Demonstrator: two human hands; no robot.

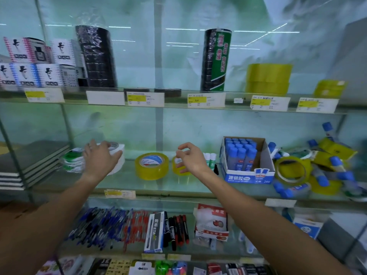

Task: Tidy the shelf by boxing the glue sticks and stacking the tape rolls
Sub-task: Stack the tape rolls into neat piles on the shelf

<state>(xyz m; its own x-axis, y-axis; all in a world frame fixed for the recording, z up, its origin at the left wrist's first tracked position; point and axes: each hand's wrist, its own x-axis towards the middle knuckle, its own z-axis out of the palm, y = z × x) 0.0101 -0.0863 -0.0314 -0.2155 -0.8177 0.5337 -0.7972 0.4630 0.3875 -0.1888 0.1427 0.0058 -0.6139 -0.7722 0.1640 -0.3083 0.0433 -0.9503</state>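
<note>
Glass shelving in what looks like a stationery shop, with a pale frosted green-white backing behind it. On the middle glass shelf (178,187) the white-and-blue cardboard box of blue-capped glue sticks (246,161) stands open at the top; the front has Chinese characters I can't properly read plus "24". To its right lies a messy heap of loose blue-capped glue sticks (321,179) mixed with yellowish clear tape rolls (292,170). Three small white glue sticks with green labels (209,158) stand just left of the box.

The left hand (99,157) lies palm-down with fingers spread over a stack of white tape rolls (117,155), touching the top one, not really gripping. The right hand (188,157) hovers with fingers loosely curled, holding nothing, right in front of a small yellow tape roll (178,167). Between the hands sits a bigger yellow clear tape roll with a blue-and-red round label (152,165), print too small to read.

The upper shelf has tall black tape stacks in plastic wrap (97,58), one with a green label, and price tags (206,100) with yellow patches along its edge. On the lower shelf: blue and red pens (111,227), and a pen box reading "ETA" (156,231).
</note>
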